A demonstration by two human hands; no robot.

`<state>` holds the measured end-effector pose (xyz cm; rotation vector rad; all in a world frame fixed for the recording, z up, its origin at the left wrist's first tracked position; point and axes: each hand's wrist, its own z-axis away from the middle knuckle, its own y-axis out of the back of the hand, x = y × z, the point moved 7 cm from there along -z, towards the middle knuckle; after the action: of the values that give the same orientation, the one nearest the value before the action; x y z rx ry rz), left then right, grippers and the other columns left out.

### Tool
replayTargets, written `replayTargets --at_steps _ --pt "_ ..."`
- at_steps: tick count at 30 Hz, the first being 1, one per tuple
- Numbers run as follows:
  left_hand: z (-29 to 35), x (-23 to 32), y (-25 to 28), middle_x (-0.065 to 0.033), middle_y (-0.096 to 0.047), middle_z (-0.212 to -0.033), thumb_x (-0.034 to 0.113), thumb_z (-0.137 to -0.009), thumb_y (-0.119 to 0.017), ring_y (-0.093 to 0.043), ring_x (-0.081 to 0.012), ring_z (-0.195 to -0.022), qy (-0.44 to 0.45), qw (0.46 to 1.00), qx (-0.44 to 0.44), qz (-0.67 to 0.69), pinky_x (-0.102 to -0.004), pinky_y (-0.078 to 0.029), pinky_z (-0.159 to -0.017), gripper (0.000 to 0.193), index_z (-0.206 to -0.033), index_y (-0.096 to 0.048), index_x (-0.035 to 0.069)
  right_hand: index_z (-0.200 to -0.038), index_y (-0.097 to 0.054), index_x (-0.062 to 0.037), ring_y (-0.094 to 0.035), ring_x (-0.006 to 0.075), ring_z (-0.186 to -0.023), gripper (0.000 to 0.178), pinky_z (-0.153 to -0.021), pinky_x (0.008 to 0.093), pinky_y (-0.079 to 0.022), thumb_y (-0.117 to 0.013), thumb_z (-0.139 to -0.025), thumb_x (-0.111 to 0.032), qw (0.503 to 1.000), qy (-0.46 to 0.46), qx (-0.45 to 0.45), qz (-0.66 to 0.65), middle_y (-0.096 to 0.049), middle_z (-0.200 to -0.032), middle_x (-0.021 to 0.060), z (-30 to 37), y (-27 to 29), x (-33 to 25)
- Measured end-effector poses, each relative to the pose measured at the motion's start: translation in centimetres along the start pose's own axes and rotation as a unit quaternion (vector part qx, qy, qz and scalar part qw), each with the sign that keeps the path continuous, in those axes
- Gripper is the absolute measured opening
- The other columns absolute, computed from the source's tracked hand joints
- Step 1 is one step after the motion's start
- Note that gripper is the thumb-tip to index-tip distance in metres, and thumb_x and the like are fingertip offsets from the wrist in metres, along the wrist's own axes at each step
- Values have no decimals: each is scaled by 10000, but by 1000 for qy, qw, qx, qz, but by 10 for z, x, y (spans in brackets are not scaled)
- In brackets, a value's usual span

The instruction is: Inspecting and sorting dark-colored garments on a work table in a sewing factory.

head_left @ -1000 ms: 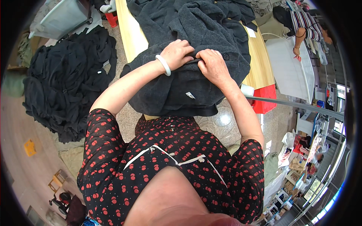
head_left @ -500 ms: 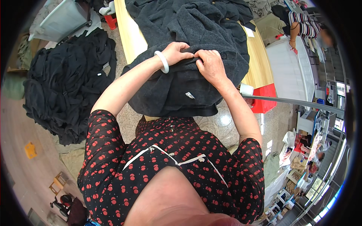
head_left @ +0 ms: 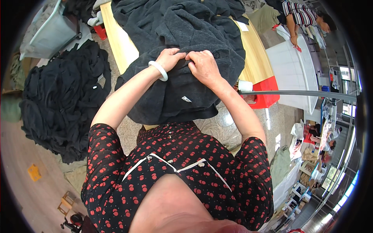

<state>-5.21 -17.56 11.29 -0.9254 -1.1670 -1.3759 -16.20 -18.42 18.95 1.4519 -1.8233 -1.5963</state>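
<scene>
Both hands are at the dark grey garment (head_left: 167,95), which lies bunched over the near end of a wooden table (head_left: 252,58) and spreads out beyond the grip. The right hand (head_left: 204,66) has thumb and fingers closed on a fold of it; the left hand (head_left: 169,61), with a white bangle (head_left: 159,70) on its wrist, lies just beside on the cloth, its fingertips partly hidden, so I cannot tell how firmly it pinches. A dark button (head_left: 217,54) sits just right of the grip. Far to the upper left stands a pale plastic tub (head_left: 54,37), greyish cloth showing along its rim; how full it is, I cannot tell. Nearer, left of the hands, black garments (head_left: 64,101) lie heaped. To the right, a white cup (head_left: 244,86) stands by a red stool (head_left: 265,94), the cup's inside unreadable. Farther right is a large white container (head_left: 289,68), its contents unclear, with a co-worker's hand (head_left: 294,40) near it.
</scene>
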Motion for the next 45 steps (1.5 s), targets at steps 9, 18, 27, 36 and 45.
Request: replayTargets --at_steps 9,18,27,36,45 --pt "-3 15 3 -182 -569 -706 231 -805 -495 -550 -233 -658 -115 976 17 -184 -325 -417 -646 258 -786 -577 -12 -850 -530 -41 -542 249 -712 186 -689 359 -388 -594 -678 -66 992 48 51 102 -560 -713 85 1 4 -6" --pt "23 36 -7 -210 -538 -823 262 -782 -525 -541 -358 -814 -183 929 12 -320 -400 -430 -712 315 -835 -503 -48 -923 -539 -8 -535 250 -745 207 -707 355 -377 -543 -721 -54 991 56 -29 120 -552 -740 104 1 -5 -2" --pt "27 33 -18 -231 -530 -890 200 -771 -477 -522 -373 -857 -154 917 73 -361 -457 -418 -747 240 -831 -505 -30 -582 -538 -53 -586 276 -614 99 -571 381 -441 -525 -658 -114 992 78 -16 98 -577 -604 116 -6 -7 -2" --pt "27 29 -25 -209 -522 -862 195 -817 -479 -515 -373 -810 -244 882 116 -386 -437 -419 -686 237 -907 -481 -25 -644 -545 -70 -562 222 -688 102 -683 322 -374 -497 -714 -126 991 28 -40 127 -571 -656 76 4 -9 3" --pt "23 19 -22 -226 -530 -829 129 -759 -423 -532 -382 -775 -209 903 133 -351 -471 -430 -690 166 -775 -492 -21 -647 -519 -32 -567 293 -678 40 -622 389 -408 -511 -661 -68 997 16 -43 65 -573 -647 121 -1 -13 0"
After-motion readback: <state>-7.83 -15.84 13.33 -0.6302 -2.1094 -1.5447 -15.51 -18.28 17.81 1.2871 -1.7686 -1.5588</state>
